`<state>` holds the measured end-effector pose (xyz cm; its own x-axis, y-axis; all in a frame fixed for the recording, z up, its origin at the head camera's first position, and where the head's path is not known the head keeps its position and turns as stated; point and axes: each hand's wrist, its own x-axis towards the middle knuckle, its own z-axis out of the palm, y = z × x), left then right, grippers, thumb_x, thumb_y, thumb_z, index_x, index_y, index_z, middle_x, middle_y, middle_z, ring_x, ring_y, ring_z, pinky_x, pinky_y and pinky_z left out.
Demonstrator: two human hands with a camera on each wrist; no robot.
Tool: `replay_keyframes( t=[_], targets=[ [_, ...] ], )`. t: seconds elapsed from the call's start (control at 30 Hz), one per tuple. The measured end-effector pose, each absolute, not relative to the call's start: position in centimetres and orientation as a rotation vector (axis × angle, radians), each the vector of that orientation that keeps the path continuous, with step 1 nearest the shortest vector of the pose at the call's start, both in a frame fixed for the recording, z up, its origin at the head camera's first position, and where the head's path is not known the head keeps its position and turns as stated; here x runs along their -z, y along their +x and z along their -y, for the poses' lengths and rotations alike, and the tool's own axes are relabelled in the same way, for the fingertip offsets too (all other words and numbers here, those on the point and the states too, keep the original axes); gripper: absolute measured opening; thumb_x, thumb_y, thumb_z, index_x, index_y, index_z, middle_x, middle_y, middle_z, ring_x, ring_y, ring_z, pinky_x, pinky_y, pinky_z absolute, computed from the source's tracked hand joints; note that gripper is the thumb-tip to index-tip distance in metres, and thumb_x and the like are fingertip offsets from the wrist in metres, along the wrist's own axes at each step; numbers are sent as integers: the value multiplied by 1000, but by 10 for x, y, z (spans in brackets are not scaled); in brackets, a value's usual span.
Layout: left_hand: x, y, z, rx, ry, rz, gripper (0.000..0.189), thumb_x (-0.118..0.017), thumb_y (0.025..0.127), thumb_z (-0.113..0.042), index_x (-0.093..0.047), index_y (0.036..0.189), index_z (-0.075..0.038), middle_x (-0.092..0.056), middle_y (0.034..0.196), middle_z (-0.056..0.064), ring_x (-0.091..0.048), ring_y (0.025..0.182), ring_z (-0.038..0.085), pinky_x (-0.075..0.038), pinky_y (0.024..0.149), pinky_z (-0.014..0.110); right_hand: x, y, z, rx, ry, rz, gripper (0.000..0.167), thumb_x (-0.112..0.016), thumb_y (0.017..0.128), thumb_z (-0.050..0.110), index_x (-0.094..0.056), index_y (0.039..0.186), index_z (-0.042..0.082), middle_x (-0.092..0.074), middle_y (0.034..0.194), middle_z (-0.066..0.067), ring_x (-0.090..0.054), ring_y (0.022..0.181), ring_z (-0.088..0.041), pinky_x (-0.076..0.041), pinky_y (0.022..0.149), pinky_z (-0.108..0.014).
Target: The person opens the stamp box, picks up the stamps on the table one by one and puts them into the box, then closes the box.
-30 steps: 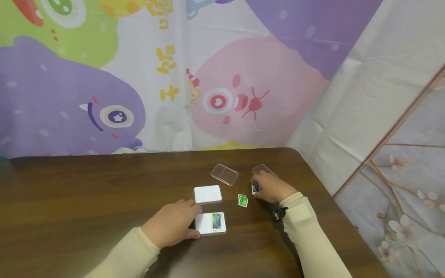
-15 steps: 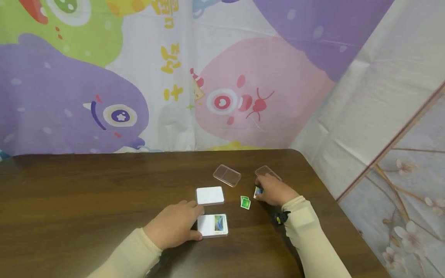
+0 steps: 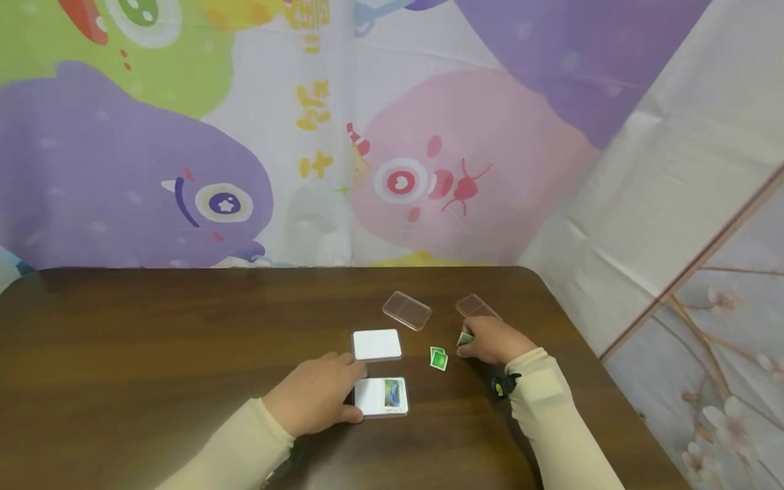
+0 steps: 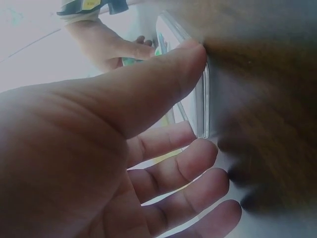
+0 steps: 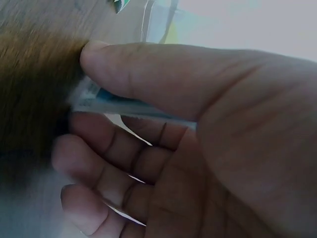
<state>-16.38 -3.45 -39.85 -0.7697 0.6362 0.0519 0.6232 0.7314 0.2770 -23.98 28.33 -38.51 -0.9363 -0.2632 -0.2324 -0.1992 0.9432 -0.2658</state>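
Note:
My left hand [image 3: 315, 396] grips the left end of a flat clear case [image 3: 370, 401], thumb on the near side and forefinger on the far side. White backing lies in the case, with a small picture card [image 3: 394, 393] at its right end. In the left wrist view the case [image 4: 200, 106] shows edge-on beside the thumb. My right hand [image 3: 496, 339] pinches a small card [image 3: 465, 337] between thumb and fingers; in the right wrist view the card [image 5: 133, 108] is partly covered by the thumb. Whether it is a single card I cannot tell.
Small green cards [image 3: 438, 358] overlap on the table [image 3: 184, 327] between the hands. A second case with a white face [image 3: 376, 345] lies just behind the held one. Two clear covers [image 3: 407, 311] lie farther back, the right one [image 3: 478, 306] partly behind my right hand.
The right hand has turned the pinched card, so its blue picture shows less and a greenish face shows. The left hand keeps its grip on the case. The whole head view has shifted slightly.

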Motion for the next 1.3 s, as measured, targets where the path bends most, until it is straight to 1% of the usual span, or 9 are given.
replay_keyframes(
  t=[0.1, 0.2, 0.33, 0.47, 0.57, 0.9, 1.13, 1.2, 1.3],
  targets=[
    [399, -164, 32, -425, 1050, -2865, 53, -90, 77, -40, -67, 111, -6, -65, 100, 4, -62, 88, 22, -56, 74, 42, 388, -238, -287, 327, -356, -2812, 20, -79, 91, 21, -62, 89, 11, -60, 84, 0, -54, 75, -17, -46, 70, -35],
    [399, -164, 32, -427, 1037, -2863, 52, -90, 77, -40, -67, 111, -6, -65, 99, 3, -62, 87, 21, -55, 73, 42, 387, -238, -289, 325, -398, -2806, 15, -78, 92, 19, -65, 91, 11, -62, 85, 1, -56, 77, -16, -49, 74, -38],
    [399, -165, 33, -445, 1045, -2867, 50, -90, 77, -39, -67, 108, -7, -63, 96, 2, -60, 85, 20, -54, 71, 42, 382, -238, -288, 345, -451, -2801, 7, -70, 97, 17, -68, 93, 12, -64, 84, 3, -56, 77, -15, -50, 79, -40],
    [398, -165, 33, -451, 1050, -2866, 50, -90, 77, -38, -67, 109, -7, -64, 97, 2, -60, 86, 20, -54, 72, 42, 378, -238, -286, 361, -492, -2797, 12, -59, 103, 15, -65, 94, 10, -61, 82, 1, -55, 76, -16, -49, 78, -40],
    [398, -165, 32, -447, 1050, -2866, 51, -90, 78, -38, -67, 110, -6, -64, 98, 3, -61, 88, 21, -55, 73, 42, 378, -239, -285, 338, -523, -2802, 12, -56, 104, 13, -63, 95, 8, -59, 81, -1, -55, 77, -17, -48, 77, -40],
    [397, -166, 33, -443, 1080, -2874, 49, -90, 78, -37, -66, 108, -7, -63, 96, 3, -60, 86, 21, -54, 72, 42, 373, -238, -282, 321, -543, -2822, 8, -55, 101, 10, -60, 96, 6, -56, 81, -2, -54, 76, -18, -48, 76, -39],
    [398, -166, 34, -444, 1092, -2867, 49, -89, 79, -38, -66, 108, -7, -63, 96, 3, -60, 86, 21, -54, 72, 41, 369, -239, -278, 310, -623, -2884, 14, -56, 102, 11, -58, 88, 9, -50, 74, -1, -49, 67, -16, -44, 67, -35],
    [398, -166, 34, -440, 1096, -2866, 48, -89, 79, -38, -66, 108, -7, -63, 96, 2, -60, 86, 21, -54, 72, 41, 367, -238, -276, 318, -641, -2921, 14, -60, 100, 11, -60, 87, 10, -54, 75, -1, -50, 67, -16, -44, 66, -34],
    [398, -165, 34, -436, 1095, -2865, 48, -89, 79, -38, -66, 108, -7, -63, 96, 2, -61, 86, 21, -54, 72, 41, 367, -236, -271, 317, -667, -2999, 9, -66, 97, 12, -65, 88, 10, -63, 85, -2, -56, 77, -17, -47, 69, -36]
  ],
)
